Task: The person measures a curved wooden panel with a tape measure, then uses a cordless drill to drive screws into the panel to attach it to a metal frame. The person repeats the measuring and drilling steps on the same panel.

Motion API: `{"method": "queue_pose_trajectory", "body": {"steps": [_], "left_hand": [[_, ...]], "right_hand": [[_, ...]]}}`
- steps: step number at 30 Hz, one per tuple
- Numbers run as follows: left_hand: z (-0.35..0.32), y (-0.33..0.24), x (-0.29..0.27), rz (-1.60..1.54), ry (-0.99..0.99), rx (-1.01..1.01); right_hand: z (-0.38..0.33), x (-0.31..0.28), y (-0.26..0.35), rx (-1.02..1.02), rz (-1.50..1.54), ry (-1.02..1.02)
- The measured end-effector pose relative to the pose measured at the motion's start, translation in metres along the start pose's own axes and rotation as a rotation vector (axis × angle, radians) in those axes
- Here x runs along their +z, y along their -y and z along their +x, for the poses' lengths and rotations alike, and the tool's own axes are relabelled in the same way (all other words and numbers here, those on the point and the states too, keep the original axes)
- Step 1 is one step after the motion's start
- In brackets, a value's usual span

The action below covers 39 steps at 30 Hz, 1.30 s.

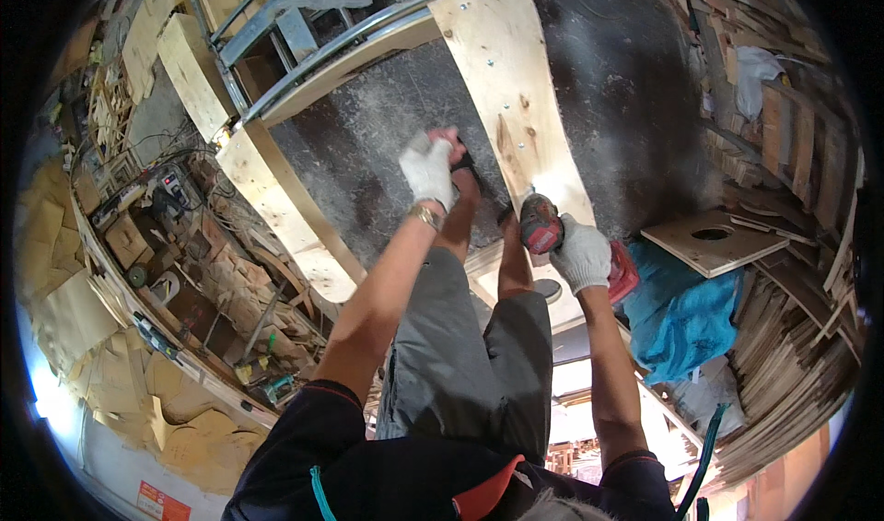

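My right hand [584,255], in a white work glove, grips a red and black power driver [541,224] whose nose presses against the lower end of a pale wooden board [502,79] dotted with screws. My left hand [429,168], also gloved, with a wristband, is raised and closed near the board's left edge; whether it holds anything is hidden. My legs in grey shorts and bare shins [465,337] stand on the dusty dark floor [378,143] between both hands.
A second curved plywood piece [276,199] lies left of the floor patch. Metal rails [304,51] run behind it. A cluttered tool bench [166,235] sits left. Blue cloth [681,309], a board with a round hole [711,240] and stacked wood offcuts [792,152] are right.
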<state>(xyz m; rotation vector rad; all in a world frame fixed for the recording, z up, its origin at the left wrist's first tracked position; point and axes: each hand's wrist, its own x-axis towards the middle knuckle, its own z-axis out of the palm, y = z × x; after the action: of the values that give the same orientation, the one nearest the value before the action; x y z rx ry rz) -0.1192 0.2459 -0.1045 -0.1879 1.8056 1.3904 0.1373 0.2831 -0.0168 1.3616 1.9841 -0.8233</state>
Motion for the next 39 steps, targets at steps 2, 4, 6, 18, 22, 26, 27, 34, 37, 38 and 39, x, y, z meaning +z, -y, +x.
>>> {"method": "queue_pose_trajectory", "body": {"steps": [2,4,6,18,22,26,27,34,37,38,39], "left_hand": [[-0.039,0.037,0.001,-0.092,0.017,-0.273],[-0.071,0.071,0.009,-0.22,-0.008,-0.384],[-0.094,0.099,0.018,-0.274,0.072,-0.441],[-0.142,0.147,0.045,-0.722,0.072,-0.755],[-0.151,0.144,0.046,-0.746,0.021,-0.76],[-0.153,0.136,0.046,-0.708,0.095,-0.68],[-0.153,0.134,0.045,-0.682,0.093,-0.671],[-0.157,0.129,0.039,-0.57,0.122,-0.554],[-0.156,0.129,0.041,-0.644,0.067,-0.573],[-0.156,0.128,0.042,-0.636,0.054,-0.568],[-0.155,0.127,0.042,-0.626,0.031,-0.574]], "right_hand": [[-0.006,0.006,-0.011,-0.043,0.091,-0.023],[-0.015,0.018,-0.028,-0.08,0.249,-0.049],[-0.032,0.035,-0.047,-0.127,0.491,-0.098],[-0.093,0.107,-0.086,-0.08,1.165,0.021],[-0.092,0.102,-0.084,-0.184,1.037,-0.058],[-0.091,0.092,-0.083,-0.186,1.111,0.01],[-0.091,0.092,-0.083,-0.18,1.121,0.016],[-0.09,0.109,-0.077,0.003,1.627,0.035],[-0.091,0.113,-0.079,-0.078,1.27,-0.012],[-0.092,0.112,-0.082,-0.147,1.083,0.014],[-0.092,0.114,-0.084,-0.185,1.024,0.023]]}}
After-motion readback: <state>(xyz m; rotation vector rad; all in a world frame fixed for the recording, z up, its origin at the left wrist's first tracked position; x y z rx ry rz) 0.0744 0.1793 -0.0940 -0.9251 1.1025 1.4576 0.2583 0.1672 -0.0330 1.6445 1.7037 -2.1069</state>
